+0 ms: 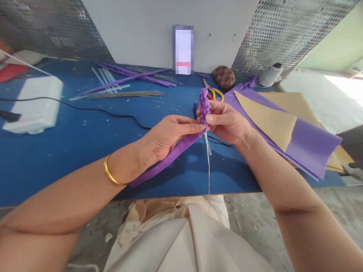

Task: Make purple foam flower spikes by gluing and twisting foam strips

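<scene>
A purple paper flower spike (pixel 204 104) with ruffled petals stands upright between my hands, above the blue table. My left hand (pixel 172 134) pinches a long purple paper strip (pixel 170 158) at the base of the spike; the strip's loose end trails down to the left under my wrist. Thumb and fingers of my right hand (pixel 227 119) close on the spike from the right side. Out of its bottom a thin wire stem (pixel 209 166) hangs down past the table edge, with a pale strip beside it.
Scissors (pixel 217 94) with yellow and red handles lie behind my right hand, near a checkered pouch (pixel 224 77). Purple and tan paper sheets (pixel 309 139) cover the right side. Purple strips (pixel 124 78) and wires (pixel 127 94) lie at the back. A black cable (pixel 107 113) leads from a white box (pixel 36 102).
</scene>
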### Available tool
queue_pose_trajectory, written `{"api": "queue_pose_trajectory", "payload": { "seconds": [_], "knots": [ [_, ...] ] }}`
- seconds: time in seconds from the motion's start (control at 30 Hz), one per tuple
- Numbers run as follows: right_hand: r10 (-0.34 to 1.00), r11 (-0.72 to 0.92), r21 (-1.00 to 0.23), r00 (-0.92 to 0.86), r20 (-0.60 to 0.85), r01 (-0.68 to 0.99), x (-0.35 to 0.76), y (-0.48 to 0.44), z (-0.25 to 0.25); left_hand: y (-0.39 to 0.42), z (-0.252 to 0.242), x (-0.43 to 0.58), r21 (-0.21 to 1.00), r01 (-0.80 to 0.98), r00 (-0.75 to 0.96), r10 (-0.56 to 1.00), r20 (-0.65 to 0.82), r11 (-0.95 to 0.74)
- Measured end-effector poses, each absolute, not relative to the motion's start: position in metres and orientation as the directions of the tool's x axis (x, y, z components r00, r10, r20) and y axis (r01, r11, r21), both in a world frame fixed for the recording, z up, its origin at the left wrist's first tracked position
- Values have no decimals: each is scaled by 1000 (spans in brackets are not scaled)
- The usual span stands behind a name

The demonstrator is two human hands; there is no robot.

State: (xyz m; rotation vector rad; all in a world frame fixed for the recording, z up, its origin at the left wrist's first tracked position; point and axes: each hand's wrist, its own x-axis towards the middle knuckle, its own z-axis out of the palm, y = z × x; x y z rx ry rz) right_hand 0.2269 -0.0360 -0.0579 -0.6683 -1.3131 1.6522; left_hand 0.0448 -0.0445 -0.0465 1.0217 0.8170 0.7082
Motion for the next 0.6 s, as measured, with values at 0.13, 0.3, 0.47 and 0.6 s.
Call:
{"api": "queue_pose_trajectory", "payload": {
  "seconds": [0.13, 0.3, 0.47, 0.6],
  "knots": [
    [877, 17, -962, -459, 146, -272, 228, -35, -56, -44, -48, 44, 927, -122, 522, 818, -244, 354],
    [875, 48, -970, -458, 156, -239, 230, -36, -53, -42, -45, 41, 908, -124, 574, 775, -264, 401],
    [868, 37, -968, -472, 154, -249, 233, -36, -50, -39, -41, 39, 917, -55, 620, 733, -279, 396],
    [859, 58, -968, -482, 173, -244, 234, -36, -49, -37, -42, 39, 943, 28, 557, 778, -291, 332]
  ]
}}
